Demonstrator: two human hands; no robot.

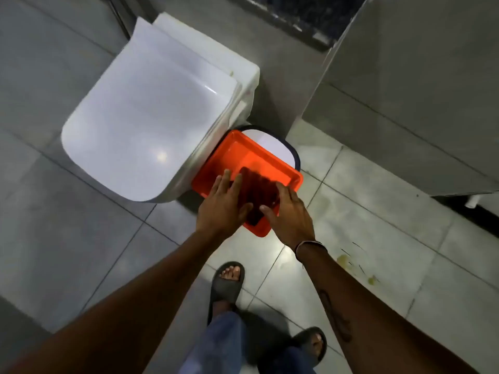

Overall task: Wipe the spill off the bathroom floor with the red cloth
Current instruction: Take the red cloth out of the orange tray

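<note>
A dark red cloth [260, 191], folded, lies in an orange tray [240, 155] that rests on top of a white bin beside the toilet. My left hand [225, 203] lies on the cloth's left side with fingers spread flat. My right hand [289, 214] touches the cloth's right edge, fingers curled over it and thumb at its near corner. Neither hand has lifted the cloth. A yellowish spill [344, 259] with smaller drops [372, 279] marks the grey floor tiles to the right of my right forearm.
A white toilet [151, 114] with its lid down stands to the left of the tray. The white bin [278, 144] has a dark rim. A grey wall or cabinet [405, 90] rises at the right. My feet in dark slippers [226, 282] stand on the tiles below.
</note>
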